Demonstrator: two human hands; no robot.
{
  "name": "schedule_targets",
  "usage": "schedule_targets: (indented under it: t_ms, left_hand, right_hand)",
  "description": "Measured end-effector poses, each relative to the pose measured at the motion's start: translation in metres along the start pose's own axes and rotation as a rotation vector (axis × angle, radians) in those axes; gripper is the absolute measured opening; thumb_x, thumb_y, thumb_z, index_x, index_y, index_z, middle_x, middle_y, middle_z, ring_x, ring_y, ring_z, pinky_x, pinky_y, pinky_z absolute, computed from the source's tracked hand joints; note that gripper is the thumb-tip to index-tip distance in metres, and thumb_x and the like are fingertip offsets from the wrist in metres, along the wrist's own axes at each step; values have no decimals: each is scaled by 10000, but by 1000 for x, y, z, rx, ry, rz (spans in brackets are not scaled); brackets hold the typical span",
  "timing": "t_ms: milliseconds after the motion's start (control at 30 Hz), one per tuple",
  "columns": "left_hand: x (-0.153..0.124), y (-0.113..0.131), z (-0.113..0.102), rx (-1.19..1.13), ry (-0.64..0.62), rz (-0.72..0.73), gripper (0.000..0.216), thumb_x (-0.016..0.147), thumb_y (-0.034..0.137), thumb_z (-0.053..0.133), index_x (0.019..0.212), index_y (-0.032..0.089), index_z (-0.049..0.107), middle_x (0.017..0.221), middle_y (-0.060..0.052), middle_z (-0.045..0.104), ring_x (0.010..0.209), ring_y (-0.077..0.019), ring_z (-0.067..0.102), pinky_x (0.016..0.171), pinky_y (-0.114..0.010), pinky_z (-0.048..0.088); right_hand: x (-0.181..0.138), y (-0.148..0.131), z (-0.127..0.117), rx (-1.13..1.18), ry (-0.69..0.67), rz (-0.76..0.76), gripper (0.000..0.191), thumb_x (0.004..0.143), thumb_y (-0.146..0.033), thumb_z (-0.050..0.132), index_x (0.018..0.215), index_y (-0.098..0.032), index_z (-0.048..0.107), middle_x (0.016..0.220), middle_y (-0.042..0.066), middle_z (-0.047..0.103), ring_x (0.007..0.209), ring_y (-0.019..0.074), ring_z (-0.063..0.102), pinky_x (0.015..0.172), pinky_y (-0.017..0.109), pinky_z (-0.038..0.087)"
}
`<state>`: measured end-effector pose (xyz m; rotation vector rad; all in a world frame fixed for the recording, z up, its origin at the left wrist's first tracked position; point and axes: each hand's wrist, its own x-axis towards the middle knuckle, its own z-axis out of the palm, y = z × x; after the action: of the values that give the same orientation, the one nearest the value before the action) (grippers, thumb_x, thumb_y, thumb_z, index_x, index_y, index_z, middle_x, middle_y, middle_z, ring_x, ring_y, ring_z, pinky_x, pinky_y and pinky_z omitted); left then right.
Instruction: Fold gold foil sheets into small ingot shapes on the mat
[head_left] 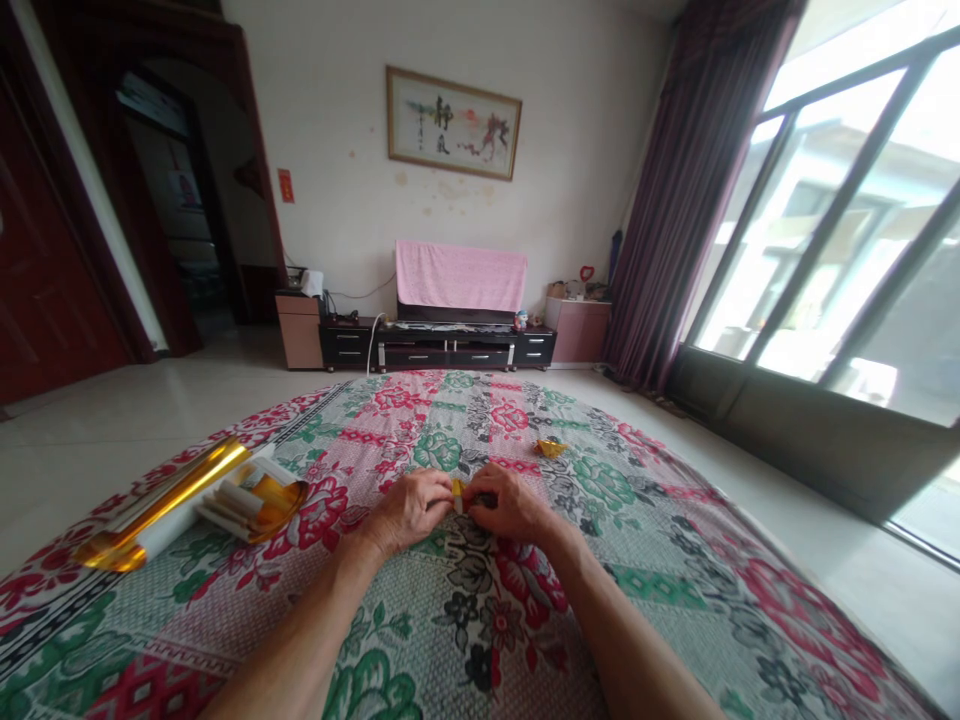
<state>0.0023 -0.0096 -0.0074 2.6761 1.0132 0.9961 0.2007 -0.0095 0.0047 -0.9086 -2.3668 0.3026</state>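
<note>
Close together over the middle of the flowered cloth [420,620], my two hands hold one small piece of gold and white paper [458,495] between them. My left hand [416,508] pinches its left side, thumb and fingers pressed together. On the other side my right hand [510,505] is closed on the same piece. Most of the paper is hidden by my fingers. A folded gold paper ingot [551,449] sits on the cloth, beyond my right hand and to its right.
At left on the cloth lie a shiny gold paper roll [184,495] and a stack of gold and white paper pieces [255,503]. Beyond the cloth's far edge stands a low black TV cabinet [442,350], with a pink cloth [461,275] over the screen. Windows [840,230] line the right.
</note>
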Motion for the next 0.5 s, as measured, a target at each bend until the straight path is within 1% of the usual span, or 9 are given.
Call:
schedule_targets:
  t_ms: [100, 267, 400, 500]
  left_hand:
    - [0, 1, 2, 22, 20, -7, 175, 786, 142, 499, 780, 196, 666, 864, -16, 653, 833, -138, 568, 793, -275, 431]
    - [2, 0, 5, -18, 87, -50, 190, 801, 131, 458, 756, 175, 638, 817, -28, 646, 798, -128, 572, 771, -255, 446]
    - [2, -1, 5, -52, 115, -72, 207, 787, 115, 451, 729, 171, 642, 782, -32, 646, 756, -119, 578, 734, -236, 464]
    - [2, -1, 4, -77, 112, -57, 179, 729, 94, 497, 710, 172, 657, 809, -33, 660, 771, -122, 590, 753, -239, 476]
  right_hand:
    - [0, 1, 0, -10, 5, 17, 184, 666, -113, 526, 769, -192, 658, 760, -2, 634, 796, 125, 535, 739, 216, 400]
    - [0, -2, 1, -43, 30, 48, 191, 654, -134, 564, 807, -197, 658, 791, 7, 620, 781, 130, 537, 715, 217, 407]
    - [0, -9, 2, -65, 77, 89, 141, 721, -145, 535, 771, -189, 659, 770, 24, 609, 751, 122, 540, 698, 210, 404]
    - [0, -12, 3, -73, 96, 93, 154, 754, -138, 511, 765, -187, 656, 752, 26, 608, 748, 117, 541, 698, 203, 398]
